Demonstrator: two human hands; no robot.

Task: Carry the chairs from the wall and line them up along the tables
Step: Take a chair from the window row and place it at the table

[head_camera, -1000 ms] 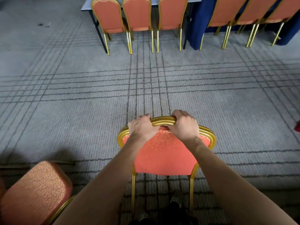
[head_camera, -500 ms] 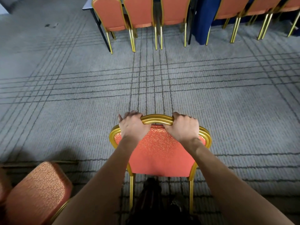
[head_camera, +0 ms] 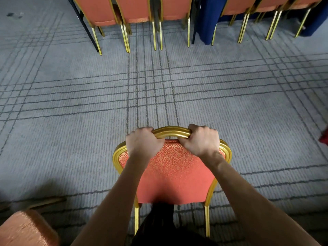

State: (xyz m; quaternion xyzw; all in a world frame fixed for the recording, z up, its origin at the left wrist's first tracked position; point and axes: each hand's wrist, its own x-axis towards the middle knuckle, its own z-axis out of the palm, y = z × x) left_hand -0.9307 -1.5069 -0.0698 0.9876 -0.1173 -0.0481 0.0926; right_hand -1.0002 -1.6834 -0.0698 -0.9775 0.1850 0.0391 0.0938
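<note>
The carried chair (head_camera: 170,174) is being brought nearer the tables. The row of chairs (head_camera: 134,9) already lined up ahead is being seen larger and higher in the view than 1 second ago, and the spare chair (head_camera: 24,229) at the lower left is being left behind. This is being judged as mid-carry, with open floor yet to be crossed.

The gold top rail (head_camera: 171,132) is being gripped by both hands. The left hand (head_camera: 143,144) and the right hand (head_camera: 202,141) are each being curled fully round it, set apart. The left fingers (head_camera: 142,129), loosely lifted 0.5 seconds ago, are now being closed down. The chair is being held upright before the body, its back toward the person. Whether its legs are clear of the floor cannot be told.

The grey carpet (head_camera: 71,121) is being crossed by dark grid lines. 3 chairs are being seen at a bare-legged table, and more at a blue cloth (head_camera: 205,18). A red item (head_camera: 324,137) is being cropped at the right edge.
</note>
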